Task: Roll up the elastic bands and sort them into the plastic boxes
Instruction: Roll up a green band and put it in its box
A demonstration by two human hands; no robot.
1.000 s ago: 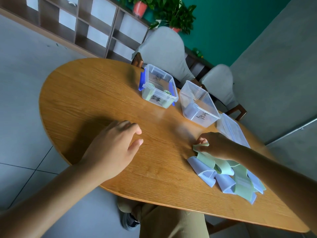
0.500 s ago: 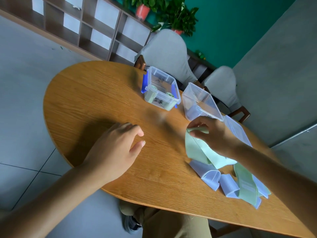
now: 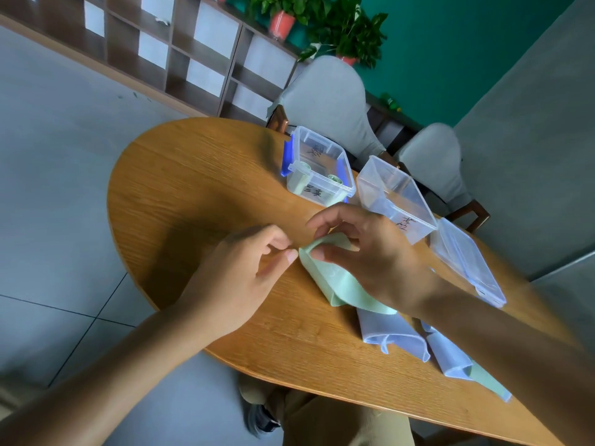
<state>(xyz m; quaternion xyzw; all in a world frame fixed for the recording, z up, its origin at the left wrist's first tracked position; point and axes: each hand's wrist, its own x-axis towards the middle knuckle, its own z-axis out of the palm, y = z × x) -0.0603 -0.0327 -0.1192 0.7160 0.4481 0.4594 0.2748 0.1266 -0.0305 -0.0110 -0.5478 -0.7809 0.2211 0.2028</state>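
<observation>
Our left hand [image 3: 244,272] sits at mid-desk [image 3: 193,188], its fingers [image 3: 291,254] curled and meeting the end of the green band [image 3: 335,281]; whether they actually pinch it we cannot tell. Just right of it, our right hand [image 3: 363,252] grips that same end, thumb under, fingers over. We judge the roll is only starting: next, tuck the end tight and turn it. Beyond, the blue-latched box [image 3: 317,169] holds green rolls, the clear box [image 3: 396,197] stands beside it, and purple bands [image 3: 389,329] wait near the right edge.

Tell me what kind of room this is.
Probably an office or meeting room: an oval wooden table, padded chairs pulled up to it, and a cubby shelf with potted plants on top.
</observation>
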